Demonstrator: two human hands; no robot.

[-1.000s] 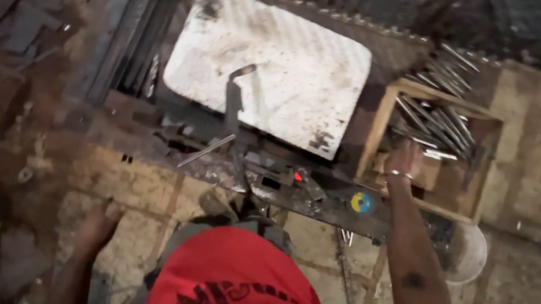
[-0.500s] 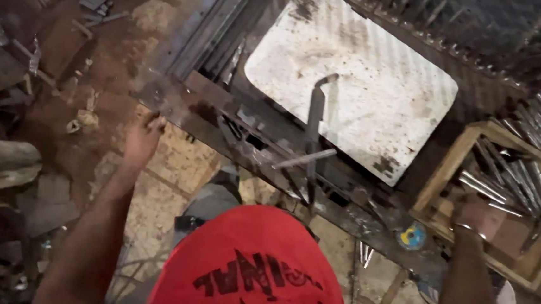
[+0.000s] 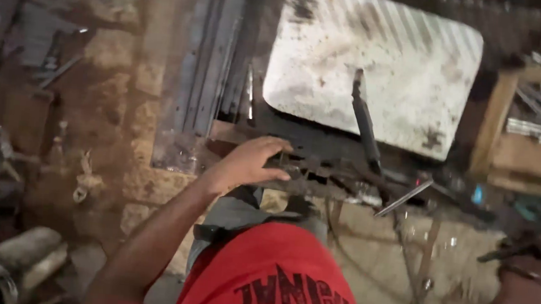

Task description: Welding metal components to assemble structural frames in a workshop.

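Note:
My left hand [image 3: 249, 163] rests with fingers curled on the near edge of a dark metal machine frame [image 3: 321, 152], touching it without clearly gripping. A black lever handle [image 3: 364, 120] rises from the frame just right of that hand, and a thin metal rod [image 3: 403, 198] sticks out near the lever's base. At the lower right, my right hand [image 3: 527, 287], wearing a metal bracelet, is closed around a thin dark metal rod [image 3: 506, 251]. A worn white metal plate [image 3: 378, 64] lies beyond the frame.
A wooden box [image 3: 506, 133] with several metal rods stands at the right. Long steel bars [image 3: 203, 71] lie left of the plate. Scrap metal pieces [image 3: 55, 61] and a grey pipe [image 3: 16, 251] clutter the dirt floor at left. My red shirt [image 3: 271, 276] fills the bottom centre.
The view swung left and lower. My left hand came in from the left floor side and landed on the machine frame. My right hand left the wooden box and dropped low, holding a rod.

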